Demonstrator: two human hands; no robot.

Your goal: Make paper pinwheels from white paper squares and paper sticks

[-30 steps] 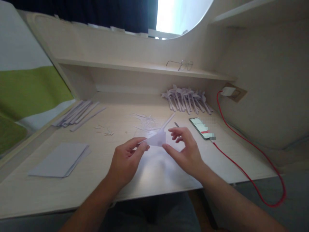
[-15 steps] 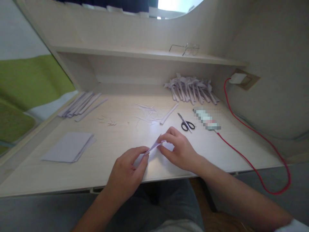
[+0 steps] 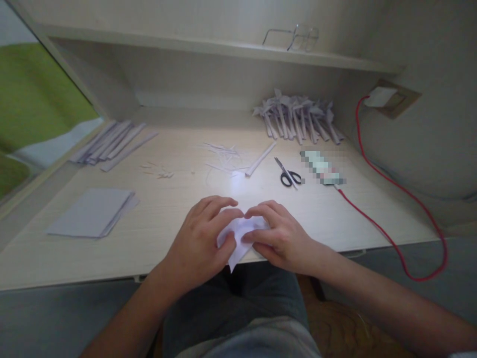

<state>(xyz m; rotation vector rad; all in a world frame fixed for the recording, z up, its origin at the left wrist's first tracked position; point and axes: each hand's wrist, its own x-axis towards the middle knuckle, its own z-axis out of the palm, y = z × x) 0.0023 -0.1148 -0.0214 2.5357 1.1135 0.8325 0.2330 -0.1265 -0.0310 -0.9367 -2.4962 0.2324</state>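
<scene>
White folded paper lies at the near edge of the worktop, its tip hanging past the edge, with the left hand and right hand both pressing it flat, fingers curled down on it. If one hand slips, the paper could slide off and the crease go crooked. No writing is readable; the phone is blurred.

1 scissors, 1 specs, 2 hands.
</scene>
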